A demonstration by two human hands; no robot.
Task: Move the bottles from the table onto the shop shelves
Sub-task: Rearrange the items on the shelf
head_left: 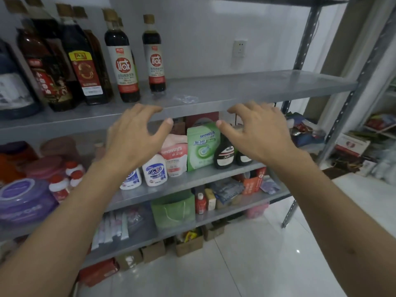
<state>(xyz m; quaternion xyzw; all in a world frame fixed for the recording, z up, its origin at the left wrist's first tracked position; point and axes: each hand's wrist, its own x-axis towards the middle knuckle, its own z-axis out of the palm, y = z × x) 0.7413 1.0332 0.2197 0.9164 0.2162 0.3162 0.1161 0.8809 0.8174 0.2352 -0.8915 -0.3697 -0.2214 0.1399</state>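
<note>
Looking down from your head camera, you face a grey metal shop shelf unit with both arms stretched out in front of you. Your left hand and right hand hover side by side, just in front of the front edge of the upper shelf. Fingers on both hands are spread wide and loosely curled, and neither hand holds anything.

On that upper shelf, to the left, dark sauce bottles stand upright in a group. The two nearest you are tall soy sauce bottles with white and red labels: one at the front, another just to its right and standing slightly apart. Bigger dark bottles crowd together further left. The right half of this shelf is bare apart from a small scrap of clear plastic.

Below, the next shelf holds white detergent bottles, a green Seaways pouch and two small dark bottles. Lower shelves carry mixed packets and boxes.

No table is in view, so you cannot tell how many bottles remain on it. Judging by your empty hands and the standing bottles, at least part of the stocking looks done, and the open space to the right could take more.
</note>
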